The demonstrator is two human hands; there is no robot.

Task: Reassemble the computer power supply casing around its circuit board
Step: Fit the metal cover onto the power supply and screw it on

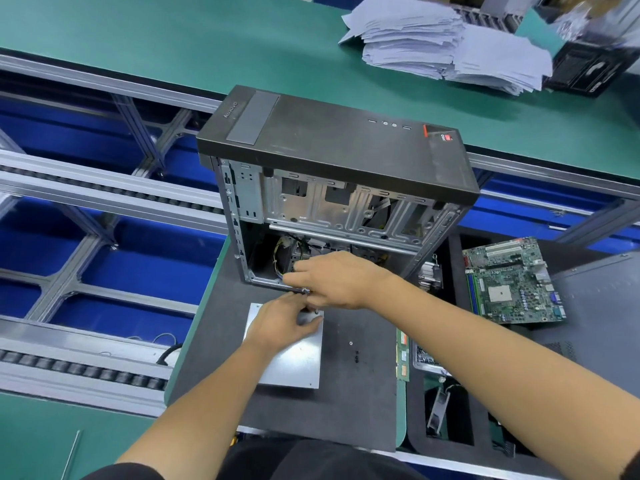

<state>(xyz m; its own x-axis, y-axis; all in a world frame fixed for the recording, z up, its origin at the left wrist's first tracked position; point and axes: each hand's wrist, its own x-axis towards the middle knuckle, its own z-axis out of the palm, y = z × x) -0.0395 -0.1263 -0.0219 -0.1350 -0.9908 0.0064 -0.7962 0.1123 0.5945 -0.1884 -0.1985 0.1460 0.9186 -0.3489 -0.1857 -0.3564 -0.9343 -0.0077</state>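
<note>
**Hands meet at the open case's near edge**

From the head camera we see our left hand (282, 322) curled over the far end of a flat metal casing plate (287, 355) lying on the dark mat (353, 393); what it pinches we cannot tell. Our right hand (332, 280), fingers bent, touches the left hand at the lower rim of the open computer case (332, 174). A motherboard (512, 282) lies to the right.

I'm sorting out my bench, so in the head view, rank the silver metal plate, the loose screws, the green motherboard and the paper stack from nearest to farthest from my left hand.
From the left hand:
1. Silver metal plate: directly under the hand.
2. Loose screws: just right of the plate, on the dark mat.
3. Green motherboard: far right side.
4. Paper stack: across the bench, top right.
</note>
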